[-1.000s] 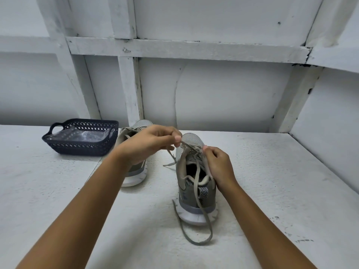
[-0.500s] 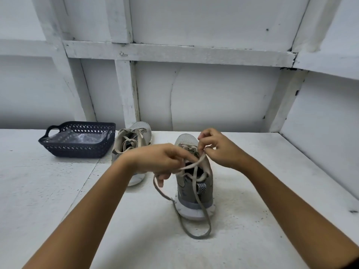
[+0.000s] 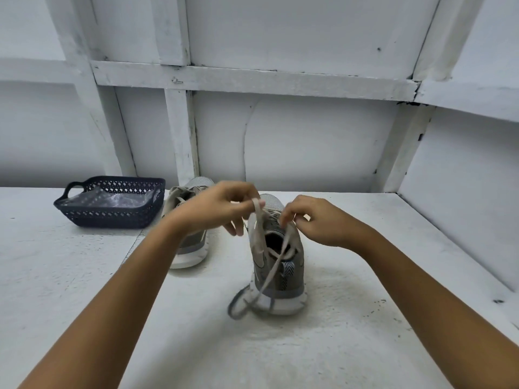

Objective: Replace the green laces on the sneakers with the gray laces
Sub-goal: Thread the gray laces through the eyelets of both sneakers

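A grey sneaker (image 3: 280, 279) stands in the middle of the white table, heel toward me. Its pale grey-green lace (image 3: 259, 228) is loose; the long end trails down over the heel to the table at the front left. My left hand (image 3: 216, 209) pinches one strand of that lace above the tongue. My right hand (image 3: 317, 220) pinches the other strand at the shoe's right side. The second sneaker (image 3: 191, 248) stands to the left, partly hidden behind my left forearm, with its lace still threaded.
A dark blue perforated basket (image 3: 112, 203) with a clear plastic bag inside sits at the back left of the table (image 3: 70, 276). White framed walls close in behind and on the right.
My left hand rose and now pinches the lace strand higher above the tongue. My right hand shifted to the shoe's right side. The lace's trailing end was drawn closer to the heel.
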A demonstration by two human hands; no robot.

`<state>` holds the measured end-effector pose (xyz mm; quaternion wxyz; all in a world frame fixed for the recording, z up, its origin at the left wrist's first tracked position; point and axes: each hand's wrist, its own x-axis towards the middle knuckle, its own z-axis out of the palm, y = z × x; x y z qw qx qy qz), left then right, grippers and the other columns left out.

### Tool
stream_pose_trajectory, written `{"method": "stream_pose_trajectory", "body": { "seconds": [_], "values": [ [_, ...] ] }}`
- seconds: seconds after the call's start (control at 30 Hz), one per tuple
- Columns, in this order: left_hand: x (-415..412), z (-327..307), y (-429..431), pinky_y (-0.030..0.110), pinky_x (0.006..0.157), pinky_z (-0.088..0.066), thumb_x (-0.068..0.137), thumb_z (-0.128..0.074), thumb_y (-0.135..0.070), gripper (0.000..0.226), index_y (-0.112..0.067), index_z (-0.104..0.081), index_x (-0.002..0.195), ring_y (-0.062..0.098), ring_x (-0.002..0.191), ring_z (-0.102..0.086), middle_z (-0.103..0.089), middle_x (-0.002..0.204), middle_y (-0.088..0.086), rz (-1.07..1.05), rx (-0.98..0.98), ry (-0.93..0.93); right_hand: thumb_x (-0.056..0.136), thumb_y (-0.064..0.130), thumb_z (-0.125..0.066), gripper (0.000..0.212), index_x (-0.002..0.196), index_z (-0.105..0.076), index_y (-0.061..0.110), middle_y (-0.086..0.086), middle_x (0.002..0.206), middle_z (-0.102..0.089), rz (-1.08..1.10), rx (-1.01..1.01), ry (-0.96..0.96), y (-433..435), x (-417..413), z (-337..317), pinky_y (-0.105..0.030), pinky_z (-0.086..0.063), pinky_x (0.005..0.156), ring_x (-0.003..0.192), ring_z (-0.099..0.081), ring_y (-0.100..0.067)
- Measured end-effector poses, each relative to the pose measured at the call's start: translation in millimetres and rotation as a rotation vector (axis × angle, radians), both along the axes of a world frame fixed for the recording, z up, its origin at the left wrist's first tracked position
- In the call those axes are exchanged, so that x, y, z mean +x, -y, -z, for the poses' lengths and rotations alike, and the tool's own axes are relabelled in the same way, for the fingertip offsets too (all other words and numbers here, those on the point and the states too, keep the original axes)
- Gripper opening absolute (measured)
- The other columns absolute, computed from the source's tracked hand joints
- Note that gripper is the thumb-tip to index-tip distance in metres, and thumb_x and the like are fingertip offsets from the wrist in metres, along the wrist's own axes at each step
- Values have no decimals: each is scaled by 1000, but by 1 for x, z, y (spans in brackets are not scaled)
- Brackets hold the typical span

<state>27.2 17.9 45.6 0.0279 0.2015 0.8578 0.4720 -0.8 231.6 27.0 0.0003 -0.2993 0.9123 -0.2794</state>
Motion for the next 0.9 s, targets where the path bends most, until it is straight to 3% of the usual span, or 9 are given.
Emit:
{"method": "stream_pose_trajectory", "body": {
  "seconds": [0.1, 0.2, 0.3, 0.43, 0.5, 0.63, 0.77, 0.83, 0.9],
  "values": [
    [-2, -10, 3, 28, 56, -54, 92, -55, -21, 16, -7, -62, 86, 12, 56, -60, -58, 64, 1, -42, 141, -71, 96, 25, -48, 22, 98, -68, 17, 6, 87, -63, 19, -128, 83, 14, 5, -12, -17, -42, 71, 79, -57, -3],
    [-9, -13, 1, 29, 58, -54, 93, -56, -20, 18, -3, -62, 92, 12, 60, -60, -59, 72, 8, -86, 168, -77, 86, 56, -48, 49, 100, -71, 15, 8, 67, -54, -39, -192, 276, 29, 11, -22, -18, -41, 65, 59, -51, 0],
    [-16, -13, -3, 31, 63, -56, 94, -53, -11, 9, -5, -59, 97, 13, 64, -62, -60, 75, 8, -168, 298, -54, 90, 38, -58, 28, 88, -72, 15, 7, 61, -55, -83, -169, 247, 45, 12, -24, -21, -43, 59, 56, -51, -6],
    [-23, 0, -11, 33, 63, -58, 97, -34, -1, 12, -7, -42, 104, 20, 65, -64, -59, 82, 14, -208, 806, 247, 98, 20, -47, 31, 75, -63, 7, 4, 50, -59, 43, -632, 395, 61, -2, -34, -15, -34, 35, 36, -44, -7],
    [-21, 14, -17, 37, 71, -58, 100, -34, -14, 20, -3, -47, 111, 23, 73, -68, -63, 90, 16, -110, 844, 389, 99, 18, -44, 33, 74, -60, 3, -3, 52, -59, 138, -856, 474, 64, -12, -44, -14, -37, 34, 32, -46, -5],
    [-13, 29, -24, 31, 68, -57, 95, -40, -35, 32, -10, -60, 100, 20, 78, -70, -71, 85, 8, 26, 926, 472, 101, 21, -42, 37, 75, -58, 0, -11, 68, -55, 267, -967, 518, 72, -29, -59, -13, -42, 38, 38, -51, -7],
    [-13, 31, -21, 30, 67, -57, 83, -51, -30, 30, -7, -63, 98, 16, 70, -67, -69, 78, 4, 77, 872, 392, 102, 20, -40, 39, 73, -55, -2, -11, 68, -50, 321, -1047, 631, 78, -44, -63, -16, -49, 41, 49, -52, -14],
    [-12, 33, -16, 27, 63, -56, 88, -48, -25, 26, -5, -63, 96, 12, 63, -63, -64, 70, 1, 73, 853, 374, 102, 18, -38, 40, 71, -52, -3, -12, 69, -50, 336, -1115, 671, 79, -52, -64, -19, -51, 41, 43, -52, -12],
    [-13, 35, -9, 24, 60, -54, 93, -43, -19, 24, -5, -62, 98, 9, 58, -58, -58, 63, -2, 79, 838, 381, 102, 15, -37, 39, 70, -49, -3, -13, 72, -49, 368, -1162, 673, 77, -60, -64, -21, -52, 42, 49, -51, -14]
  ]
}}
